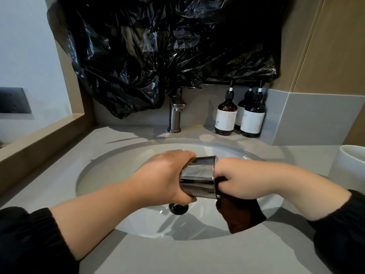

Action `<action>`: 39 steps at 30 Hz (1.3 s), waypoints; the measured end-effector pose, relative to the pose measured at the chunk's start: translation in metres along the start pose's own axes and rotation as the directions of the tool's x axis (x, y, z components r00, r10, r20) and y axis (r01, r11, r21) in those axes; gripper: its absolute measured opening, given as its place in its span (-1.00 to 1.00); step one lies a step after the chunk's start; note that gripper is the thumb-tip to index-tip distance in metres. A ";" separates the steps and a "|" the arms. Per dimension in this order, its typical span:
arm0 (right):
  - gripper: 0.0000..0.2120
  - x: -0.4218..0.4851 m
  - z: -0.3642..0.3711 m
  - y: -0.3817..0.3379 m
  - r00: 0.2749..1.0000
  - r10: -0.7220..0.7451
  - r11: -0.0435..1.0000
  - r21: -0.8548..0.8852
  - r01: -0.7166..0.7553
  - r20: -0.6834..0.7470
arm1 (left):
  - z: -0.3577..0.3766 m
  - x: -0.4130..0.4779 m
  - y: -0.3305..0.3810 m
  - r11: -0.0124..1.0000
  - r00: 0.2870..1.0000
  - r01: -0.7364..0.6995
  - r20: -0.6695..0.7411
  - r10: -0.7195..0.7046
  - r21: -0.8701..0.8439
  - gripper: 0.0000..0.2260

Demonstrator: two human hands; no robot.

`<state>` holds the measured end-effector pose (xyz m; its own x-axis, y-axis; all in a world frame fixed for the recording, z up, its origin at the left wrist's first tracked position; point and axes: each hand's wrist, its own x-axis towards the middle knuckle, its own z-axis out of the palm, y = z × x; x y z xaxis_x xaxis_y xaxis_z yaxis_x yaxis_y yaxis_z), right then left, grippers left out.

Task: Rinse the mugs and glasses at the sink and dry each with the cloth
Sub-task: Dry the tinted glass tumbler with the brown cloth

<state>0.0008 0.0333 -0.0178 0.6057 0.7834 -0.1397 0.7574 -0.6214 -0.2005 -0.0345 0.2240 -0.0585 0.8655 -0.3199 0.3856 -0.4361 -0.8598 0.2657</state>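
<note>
A dark smoky glass lies on its side over the white sink basin, its mouth pointing right. My left hand is wrapped around its base end. My right hand is closed on a dark brown cloth, pressed at the glass's mouth. The cloth's loose end hangs down below that hand over the basin's right rim. No water runs from the faucet. A white mug stands on the counter at the far right, partly cut off by the frame edge.
Three dark pump bottles stand at the back right of the grey counter. A black plastic sheet covers the wall above the faucet. The drain sits below my hands. A wooden ledge runs along the left.
</note>
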 end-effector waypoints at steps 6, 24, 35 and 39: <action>-0.37 -0.022 -0.017 0.019 0.966 0.039 0.989 0.148 0.000 -0.257 | -0.005 0.001 -0.009 0.984 0.990 0.139 0.025 -0.137 -0.111 -0.42; -0.71 -0.006 0.004 0.009 0.962 0.010 0.943 0.323 0.082 -0.274 | -0.003 0.001 -0.008 0.969 0.985 0.171 0.042 -0.166 -0.180 -0.40; -0.54 0.003 0.013 0.006 0.858 0.424 0.789 0.583 -0.192 -0.291 | -0.001 0.001 -0.006 0.986 0.993 0.121 0.013 -0.120 -0.119 -0.43; -0.71 0.008 0.016 0.005 0.795 0.496 0.737 0.653 -0.174 -0.349 | 0.001 0.003 -0.009 0.989 0.990 0.142 0.007 -0.141 -0.032 -0.35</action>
<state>0.0059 0.0368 -0.0359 0.9424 0.3090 0.1278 0.2941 -0.5840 -0.7566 -0.0274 0.2308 -0.0607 0.9202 -0.1979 0.3377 -0.3167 -0.8834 0.3454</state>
